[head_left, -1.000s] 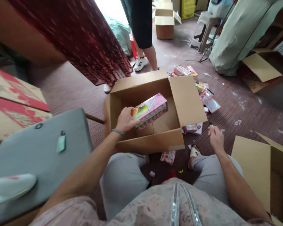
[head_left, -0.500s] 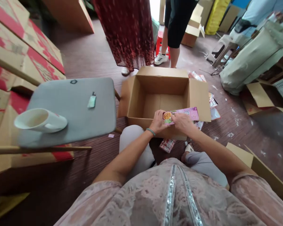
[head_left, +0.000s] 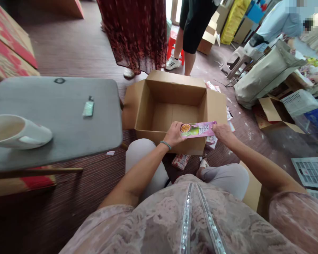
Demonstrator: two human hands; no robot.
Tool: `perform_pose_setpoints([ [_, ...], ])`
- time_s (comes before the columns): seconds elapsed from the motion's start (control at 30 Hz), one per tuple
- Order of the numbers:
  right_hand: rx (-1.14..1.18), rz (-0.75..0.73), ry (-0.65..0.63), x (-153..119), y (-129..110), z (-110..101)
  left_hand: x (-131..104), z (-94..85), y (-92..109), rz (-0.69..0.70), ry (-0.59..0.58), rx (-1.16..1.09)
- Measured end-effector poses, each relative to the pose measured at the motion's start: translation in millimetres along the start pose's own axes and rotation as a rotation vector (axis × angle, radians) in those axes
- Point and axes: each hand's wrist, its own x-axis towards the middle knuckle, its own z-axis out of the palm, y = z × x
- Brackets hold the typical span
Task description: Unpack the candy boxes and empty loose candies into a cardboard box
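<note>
Mug [head_left: 18, 132] on grey table [head_left: 69, 120] (cut off at frame's left edge).

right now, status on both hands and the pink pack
Left hand gripping pink pack at one end; right hand at the other. Pack above near edge of open carton. Nothing visibly blocking.

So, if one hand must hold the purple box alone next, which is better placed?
Probably the left hand: its fingers and thumb span one end of the purple box; the right hand seems only to pinch the other.
</note>
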Motion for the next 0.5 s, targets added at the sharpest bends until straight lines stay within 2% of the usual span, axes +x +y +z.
perform_pose_setpoints([
  [0.1,0.148,0.04,0.032,-17.0,37.2,31.9,1.9,-3.7,-2.5,0.005,-0.024,0.014],
  [0.17,0.38,0.124,0.142,-34.6,46.1,58.3,2.4,-11.3,-5.5,-0.014,-0.037,0.006],
  [0.23,0.713,0.301,0.359,-56.5,46.1,87.9,1.5,-20.3,-6.4,-0.09,-0.03,-0.018],
  [0.33,1.221,0.626,0.723,-90.7,38.9,134.3,-3.6,-22.5,7.7,-0.339,0.01,-0.121],
  [0.4,1.45,0.81,0.837,-108.6,31.5,162.8,-11.9,-7.4,33.0,-0.557,-0.044,-0.32],
  [0.43,1.533,0.882,0.858,-114.9,26.8,175.6,-17.8,5.8,49.7,-0.672,-0.125,-0.464],
  [0.5,1.66,0.991,0.868,-122.4,15.6,198.3,-31.2,41.7,86.4,-0.888,-0.357,-0.776],
])
